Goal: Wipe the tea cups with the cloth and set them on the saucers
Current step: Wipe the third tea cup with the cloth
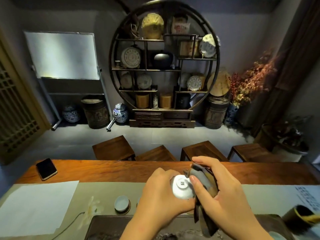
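My left hand (pixel 156 194) holds a white tea cup (pixel 181 188) tipped so its base with a blue mark faces me. My right hand (pixel 218 193) grips a dark folded cloth (pixel 203 181) and presses it against the cup's right side, the thumb resting on the cup's foot. The cloth's tail hangs down below my hands. A second pale cup (pixel 122 203) stands upright on a dark saucer (pixel 127 211) on the table runner, left of my hands. Another saucer edge peeks out just beside my left hand.
A phone (pixel 46 168) lies on the wooden table (pixel 103 172) at the far left. White paper (pixel 36 207) covers the runner's left part. A dark tea tray (pixel 103 227) sits at the near edge. A dark container (pixel 299 216) stands at the right. Several stools line the far side.
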